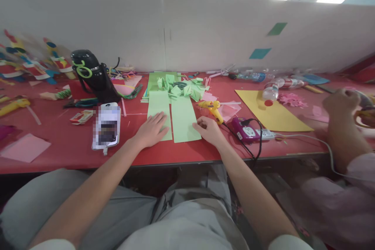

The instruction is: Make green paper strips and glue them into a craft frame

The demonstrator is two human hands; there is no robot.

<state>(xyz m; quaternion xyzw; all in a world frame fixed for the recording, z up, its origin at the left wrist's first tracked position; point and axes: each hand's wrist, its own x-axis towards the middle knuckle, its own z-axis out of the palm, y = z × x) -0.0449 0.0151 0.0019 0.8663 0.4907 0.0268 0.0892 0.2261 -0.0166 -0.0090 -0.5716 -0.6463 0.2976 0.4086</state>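
Note:
Two light green paper strips lie side by side on the red table (73, 140). My left hand (152, 129) rests flat, fingers stretched out, on the near end of the left strip (159, 109). My right hand (207, 129) has its fingers curled at the right near corner of the right strip (184, 119), touching its edge. Behind the strips sits a pile of folded green paper pieces (181, 86).
A phone (106, 125) lies left of my left hand, a black flask (90, 72) behind it. A yellow glue gun (212, 108), a purple power strip (247, 131), yellow paper (272, 113) and bottles (271, 90) lie to the right. Another person's hand (341, 103) works at far right.

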